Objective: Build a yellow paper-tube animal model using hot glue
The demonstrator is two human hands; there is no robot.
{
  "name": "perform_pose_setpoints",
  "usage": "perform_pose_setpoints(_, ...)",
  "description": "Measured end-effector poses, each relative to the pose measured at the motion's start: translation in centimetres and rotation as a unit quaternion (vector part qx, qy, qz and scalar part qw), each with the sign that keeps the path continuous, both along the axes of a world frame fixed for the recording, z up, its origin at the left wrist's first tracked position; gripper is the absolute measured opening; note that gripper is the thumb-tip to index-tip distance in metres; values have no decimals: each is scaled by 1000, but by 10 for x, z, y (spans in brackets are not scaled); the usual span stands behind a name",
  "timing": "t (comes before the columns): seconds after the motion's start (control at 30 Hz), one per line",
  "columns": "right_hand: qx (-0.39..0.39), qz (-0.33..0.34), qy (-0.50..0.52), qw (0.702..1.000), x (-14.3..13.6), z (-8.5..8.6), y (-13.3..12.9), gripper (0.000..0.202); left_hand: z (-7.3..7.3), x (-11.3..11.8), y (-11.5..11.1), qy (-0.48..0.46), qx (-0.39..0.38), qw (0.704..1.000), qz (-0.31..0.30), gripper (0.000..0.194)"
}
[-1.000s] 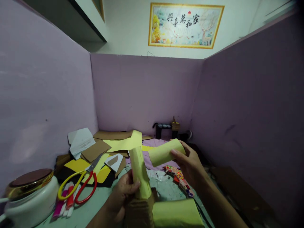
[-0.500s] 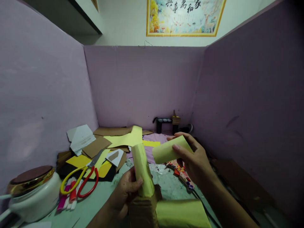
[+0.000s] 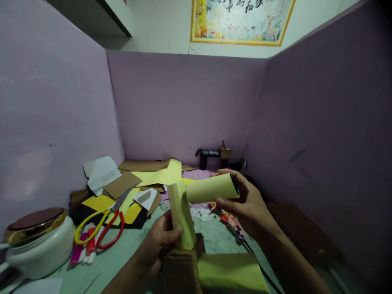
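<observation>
My left hand (image 3: pixel 167 237) is closed around the lower part of an upright yellow paper tube (image 3: pixel 181 216), thumb on its front. That tube rises from a brown cardboard block (image 3: pixel 180 271), and a wider yellow paper roll (image 3: pixel 231 271) juts out rightward from the block's side. In my right hand (image 3: pixel 241 194) is a second yellow paper tube (image 3: pixel 211 188), held near its right end between thumb and fingers. It lies almost level, its left end against or just beside the upper part of the upright tube; whether they touch I cannot tell.
Scissors (image 3: pixel 114 212) lie over markers (image 3: pixel 84 247) and paper scraps at left, beside a white lidded pot (image 3: pixel 39 241). A patterned glue gun (image 3: pixel 231 224) with a cable lies at right. Farther back stands a black object (image 3: pixel 211 155). Purple panels (image 3: pixel 190 106) enclose the table.
My right hand has brought its tube leftward up to the upright tube and turned it nearer to level. My left hand keeps its hold. The view has shifted slightly.
</observation>
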State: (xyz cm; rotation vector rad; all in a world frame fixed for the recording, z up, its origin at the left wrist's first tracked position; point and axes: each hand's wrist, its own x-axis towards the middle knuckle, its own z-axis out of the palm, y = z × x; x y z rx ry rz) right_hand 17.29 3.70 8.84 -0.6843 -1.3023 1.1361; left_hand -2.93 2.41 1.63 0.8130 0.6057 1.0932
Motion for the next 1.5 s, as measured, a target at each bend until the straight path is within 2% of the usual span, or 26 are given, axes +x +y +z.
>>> perform_pose_setpoints(0.3,6,5,5,1000,0,2,-2,51,1,0,0,0,12,1000,-10,54)
perform_pose_setpoints(0.47,48,-50,-29,997,1,2,-1,46,1,-1,0,9,31,999,-13,54)
perform_pose_setpoints(0.7,86,-86,-59,991,-2,4,-4,46,0,0,-1,-8,35,999,-19,46)
perform_pose_setpoints(1.2,69,-74,-56,993,-5,5,-4,46,-3,-1,1,-17,36,999,-26,46)
perform_pose_setpoints(1.5,88,-106,-89,986,-5,5,-6,45,3,0,-1,-6,33,999,-28,47)
